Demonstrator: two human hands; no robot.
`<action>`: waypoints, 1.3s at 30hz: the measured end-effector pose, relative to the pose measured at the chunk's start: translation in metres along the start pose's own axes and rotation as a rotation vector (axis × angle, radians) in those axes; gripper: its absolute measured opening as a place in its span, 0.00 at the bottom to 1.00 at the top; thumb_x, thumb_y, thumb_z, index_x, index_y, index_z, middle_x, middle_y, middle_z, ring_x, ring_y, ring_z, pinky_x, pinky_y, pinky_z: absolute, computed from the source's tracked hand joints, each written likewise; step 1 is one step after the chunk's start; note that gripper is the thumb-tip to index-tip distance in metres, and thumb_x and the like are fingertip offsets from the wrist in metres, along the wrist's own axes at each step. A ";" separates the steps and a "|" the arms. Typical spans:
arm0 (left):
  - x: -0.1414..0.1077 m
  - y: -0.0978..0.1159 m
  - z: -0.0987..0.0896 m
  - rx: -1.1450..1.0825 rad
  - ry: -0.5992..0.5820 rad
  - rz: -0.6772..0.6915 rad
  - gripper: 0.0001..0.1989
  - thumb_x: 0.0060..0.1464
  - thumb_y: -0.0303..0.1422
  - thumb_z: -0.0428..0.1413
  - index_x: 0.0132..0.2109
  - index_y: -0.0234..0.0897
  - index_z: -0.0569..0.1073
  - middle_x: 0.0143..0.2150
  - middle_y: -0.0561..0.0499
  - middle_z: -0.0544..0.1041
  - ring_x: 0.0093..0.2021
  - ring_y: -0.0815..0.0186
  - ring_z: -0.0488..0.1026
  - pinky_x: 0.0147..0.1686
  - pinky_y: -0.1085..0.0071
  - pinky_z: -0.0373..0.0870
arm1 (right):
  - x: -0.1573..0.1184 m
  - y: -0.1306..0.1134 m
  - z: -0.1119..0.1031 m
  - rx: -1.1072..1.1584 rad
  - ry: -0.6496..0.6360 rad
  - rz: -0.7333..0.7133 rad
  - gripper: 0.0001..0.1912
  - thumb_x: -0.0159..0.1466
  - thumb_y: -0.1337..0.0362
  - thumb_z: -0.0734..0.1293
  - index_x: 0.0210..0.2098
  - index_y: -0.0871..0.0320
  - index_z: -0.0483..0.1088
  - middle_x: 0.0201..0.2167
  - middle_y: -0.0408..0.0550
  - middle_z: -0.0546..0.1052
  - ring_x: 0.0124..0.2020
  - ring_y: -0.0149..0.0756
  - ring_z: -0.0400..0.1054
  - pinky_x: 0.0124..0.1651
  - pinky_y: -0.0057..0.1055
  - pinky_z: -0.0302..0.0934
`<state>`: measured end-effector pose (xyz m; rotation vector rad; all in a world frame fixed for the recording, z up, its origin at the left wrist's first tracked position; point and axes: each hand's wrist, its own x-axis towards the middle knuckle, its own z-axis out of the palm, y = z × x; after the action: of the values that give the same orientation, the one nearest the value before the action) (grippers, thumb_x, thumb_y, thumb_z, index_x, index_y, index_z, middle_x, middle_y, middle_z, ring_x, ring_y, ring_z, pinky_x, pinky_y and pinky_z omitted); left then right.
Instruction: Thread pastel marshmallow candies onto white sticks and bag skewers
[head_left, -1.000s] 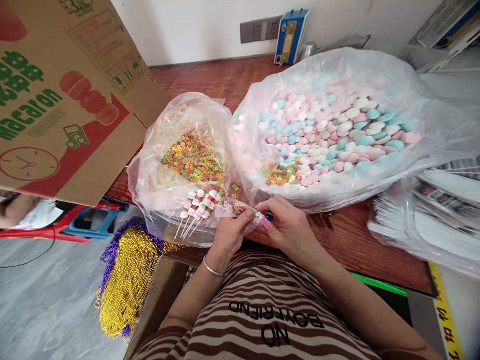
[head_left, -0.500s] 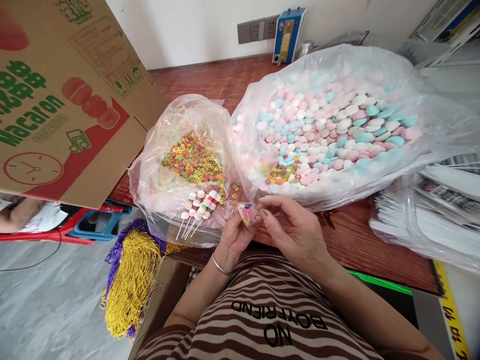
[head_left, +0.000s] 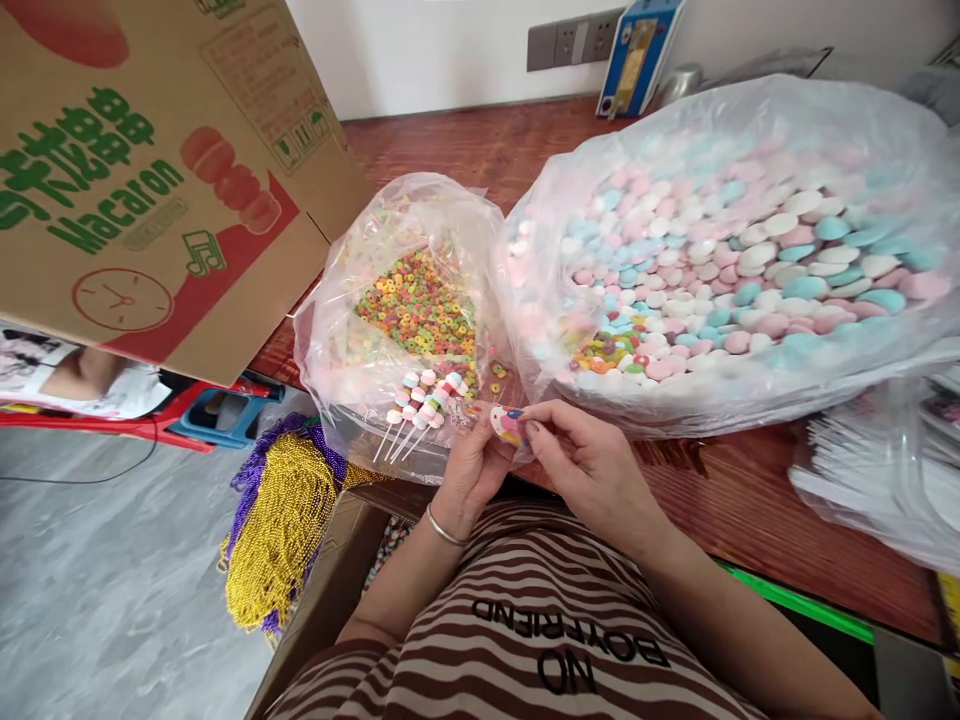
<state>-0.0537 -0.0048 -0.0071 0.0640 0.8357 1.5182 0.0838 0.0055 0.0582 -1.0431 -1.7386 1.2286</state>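
Low in the middle, my left hand (head_left: 478,462) is closed on a small wrapper (head_left: 508,424) with a pink, white and blue print. My right hand (head_left: 589,465) pinches the wrapper's right edge between thumb and forefinger. Left of my hands, several candy skewers (head_left: 421,402) with white sticks lie on a clear bag (head_left: 330,375) of small coloured rings. A larger clear bag (head_left: 780,130) behind and to the right holds pink, white and blue discs, with some coloured rings at its near left corner.
A macaron carton (head_left: 247,310) stands at the left. Gold and purple bead strands (head_left: 281,525) hang beside an open box (head_left: 330,560) at the table's front edge. White sticks in plastic (head_left: 855,470) lie right. A blue device (head_left: 639,60) stands by the wall. Another person's arm (head_left: 86,375) shows far left.
The view has shifted, so the bags and carton appear further right. Both hands still hold the wrapper, which has turned slightly between my fingers.
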 end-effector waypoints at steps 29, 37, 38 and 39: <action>-0.002 -0.005 0.004 -0.081 -0.021 -0.197 0.14 0.45 0.33 0.74 0.34 0.32 0.77 0.30 0.53 0.80 0.27 0.73 0.74 0.30 0.77 0.74 | 0.001 0.014 -0.002 -0.097 0.170 -0.149 0.04 0.69 0.65 0.67 0.43 0.57 0.73 0.33 0.43 0.78 0.33 0.32 0.72 0.39 0.29 0.67; 0.002 -0.005 -0.001 -0.093 -0.010 -0.165 0.17 0.39 0.33 0.76 0.33 0.33 0.78 0.30 0.52 0.80 0.30 0.70 0.76 0.33 0.74 0.74 | 0.000 0.010 -0.003 -0.064 0.139 -0.135 0.05 0.69 0.64 0.67 0.44 0.57 0.74 0.36 0.44 0.79 0.34 0.32 0.73 0.38 0.28 0.67; 0.002 -0.005 -0.001 -0.087 -0.001 -0.157 0.17 0.39 0.34 0.76 0.33 0.33 0.77 0.30 0.52 0.80 0.30 0.70 0.76 0.33 0.74 0.74 | -0.001 0.010 -0.003 -0.064 0.133 -0.131 0.05 0.69 0.64 0.67 0.44 0.57 0.74 0.36 0.44 0.79 0.35 0.32 0.73 0.38 0.28 0.67; 0.003 -0.006 -0.001 -0.082 0.007 -0.149 0.18 0.39 0.34 0.76 0.33 0.33 0.77 0.30 0.53 0.80 0.30 0.70 0.75 0.33 0.74 0.74 | -0.002 0.010 -0.004 -0.064 0.128 -0.128 0.05 0.70 0.64 0.67 0.44 0.57 0.74 0.37 0.44 0.79 0.35 0.32 0.73 0.38 0.28 0.67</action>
<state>-0.0500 -0.0035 -0.0122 -0.0624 0.7655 1.4115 0.0896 0.0074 0.0495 -1.0080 -1.7266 1.0111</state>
